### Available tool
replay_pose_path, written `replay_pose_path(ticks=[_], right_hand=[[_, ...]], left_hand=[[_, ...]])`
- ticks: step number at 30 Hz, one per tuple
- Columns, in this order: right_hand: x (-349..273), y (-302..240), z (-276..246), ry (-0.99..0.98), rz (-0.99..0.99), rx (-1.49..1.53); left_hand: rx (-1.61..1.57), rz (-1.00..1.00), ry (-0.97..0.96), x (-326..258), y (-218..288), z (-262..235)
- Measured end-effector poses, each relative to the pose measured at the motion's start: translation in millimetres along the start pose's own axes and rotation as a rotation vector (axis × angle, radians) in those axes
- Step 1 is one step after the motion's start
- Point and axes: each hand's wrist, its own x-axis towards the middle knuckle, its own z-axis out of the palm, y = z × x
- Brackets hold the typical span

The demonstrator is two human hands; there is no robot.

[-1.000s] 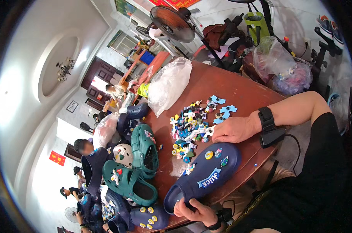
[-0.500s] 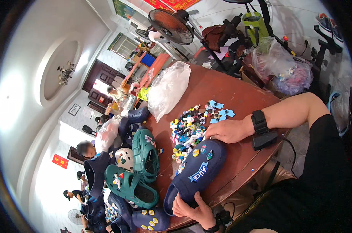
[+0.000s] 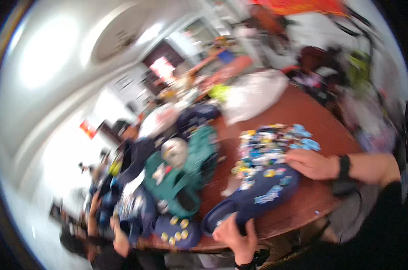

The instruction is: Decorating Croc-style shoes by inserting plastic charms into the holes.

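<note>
The view is smeared by motion. A navy clog point(image 3: 269, 191) with lettered and round charms on its upper lies on the red-brown table, its heel toward me. Closed around the clog's heel end is my left hand point(image 3: 236, 238), thumb on the near side. My right hand point(image 3: 313, 164) is just past the toe, at the edge of a heap of colourful shoe charms point(image 3: 262, 148); its fingers are pressed together, and what their tips hold is too blurred to tell. Light-blue star-shaped charms point(image 3: 305, 139) lie at the heap's far right.
Green clogs point(image 3: 172, 180), a white clog point(image 3: 174, 152) and a navy clog with yellow charms point(image 3: 179, 232) crowd the table's left. A clear plastic bag point(image 3: 255, 94) lies at the far edge. Another person's hands point(image 3: 121, 240) are at lower left.
The whole view has swung, so the table and clogs sit further right, and another person's arms show at lower left. My left hand stays at the clog's heel, my right by the charms.
</note>
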Motion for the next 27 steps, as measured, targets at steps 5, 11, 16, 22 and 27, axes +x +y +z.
replay_pose_path(ticks=[5,11,16,22,27], right_hand=[[-6,-20,-8,-0.246,0.137,0.008],[-10,-29,-5,-0.337,0.086,-0.096],[-3,-25,-6,-0.325,0.1,-0.086],[-6,-22,-12,-0.352,0.127,-0.033],[-18,-13,-8,-0.334,0.12,-0.147]], left_hand=[[-0.049,-0.086,-0.027,6,4,-14],[-0.151,-0.094,0.031,-3,2,-14],[-0.132,-0.117,0.118,-1,5,-11],[-0.051,-0.143,0.084,-25,5,-15],[-0.047,-0.199,-0.002,-59,-24,-22]])
